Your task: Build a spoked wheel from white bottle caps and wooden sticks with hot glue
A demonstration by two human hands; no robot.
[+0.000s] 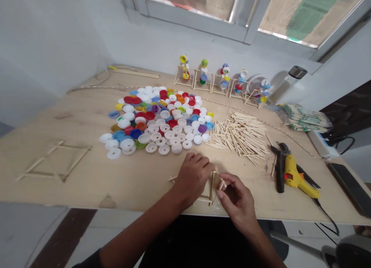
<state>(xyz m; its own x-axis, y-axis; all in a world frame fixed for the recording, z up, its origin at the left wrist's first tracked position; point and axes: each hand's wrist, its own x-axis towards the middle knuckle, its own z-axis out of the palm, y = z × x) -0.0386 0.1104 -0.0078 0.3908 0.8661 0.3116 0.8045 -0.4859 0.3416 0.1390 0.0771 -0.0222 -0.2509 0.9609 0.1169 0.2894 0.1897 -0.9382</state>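
Observation:
At the table's front edge, a small frame of wooden sticks (212, 189) lies under and between my hands. My left hand (194, 179) is closed over its upper part, fingers curled, and covers much of it. My right hand (237, 196) pinches short stick ends (222, 184) at the frame's right side, thumb and fingers together. How those sticks join the frame is partly hidden by the fingers. Just behind my hands lie a heap of loose wooden sticks (239, 136) and a wide spread of coloured and white bottle caps (162, 121).
A second stick frame (77, 163) lies at left. Several stick frames with stacked caps (224, 80) stand along the wall beside a small fan (256, 84) and bottle (286, 86). At right are a yellow glue gun (298, 177), black-handled cutters (280, 169), a phone (349, 187) and bagged sticks (304, 117).

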